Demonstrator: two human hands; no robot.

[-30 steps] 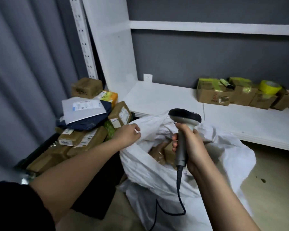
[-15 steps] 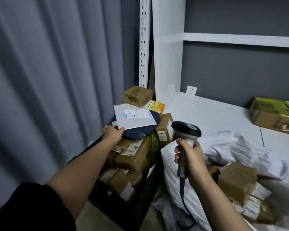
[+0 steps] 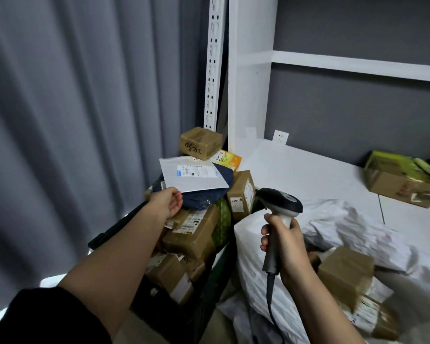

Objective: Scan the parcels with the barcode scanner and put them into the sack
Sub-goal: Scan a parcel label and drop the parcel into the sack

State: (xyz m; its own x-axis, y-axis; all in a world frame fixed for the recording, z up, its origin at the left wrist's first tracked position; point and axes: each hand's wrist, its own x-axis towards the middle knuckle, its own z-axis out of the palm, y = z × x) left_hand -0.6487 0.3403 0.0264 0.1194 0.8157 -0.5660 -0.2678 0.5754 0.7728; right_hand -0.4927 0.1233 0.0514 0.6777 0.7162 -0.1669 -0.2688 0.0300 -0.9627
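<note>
Parcels [image 3: 199, 234] sit heaped at centre frame, and the left hand [image 3: 168, 203] pinches the lower-left corner of the white mailer [image 3: 191, 176] on top: picking the next one looks underway. Right hand [image 3: 284, 240] wraps the barcode scanner [image 3: 279, 207] beside the sack [image 3: 258, 256], lower right. Next, I reckon: lift it, label toward the scanner.

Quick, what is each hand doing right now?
Left hand: fingers curled at the near corner of the white mailer; a firm grip cannot be told.
Right hand: gripping the barcode scanner by its handle.
</note>
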